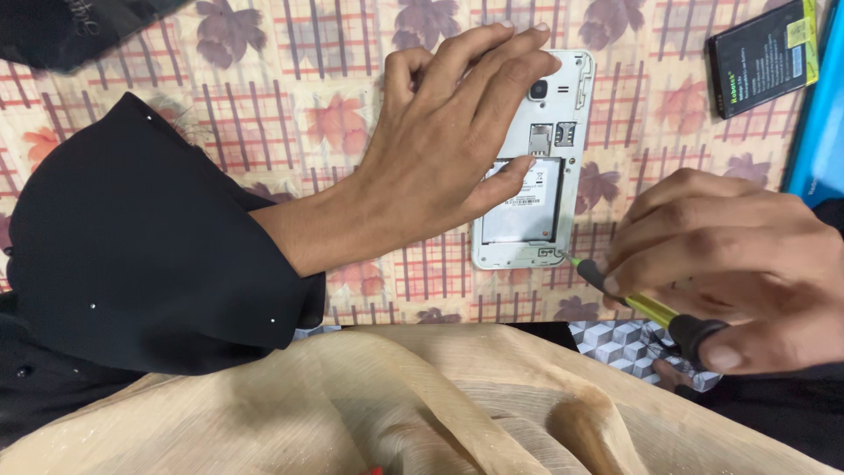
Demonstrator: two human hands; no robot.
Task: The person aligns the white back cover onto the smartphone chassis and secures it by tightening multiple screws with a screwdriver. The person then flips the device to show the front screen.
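A white phone (563,189) lies face down on the floral cloth (290,114), its back cover off and its battery bay empty. My left hand (448,132) rests on it, thumb pressing into the bay and fingers spread over the top edge. My right hand (730,273) grips a yellow and black screwdriver (646,306). The screwdriver's tip touches the phone's lower right corner.
A black battery (763,58) lies at the top right, beside a blue object (822,132) at the right edge. A dark item (70,26) sits at the top left. Beige fabric (396,405) covers my lap in front, and my black sleeve (141,237) spreads at left.
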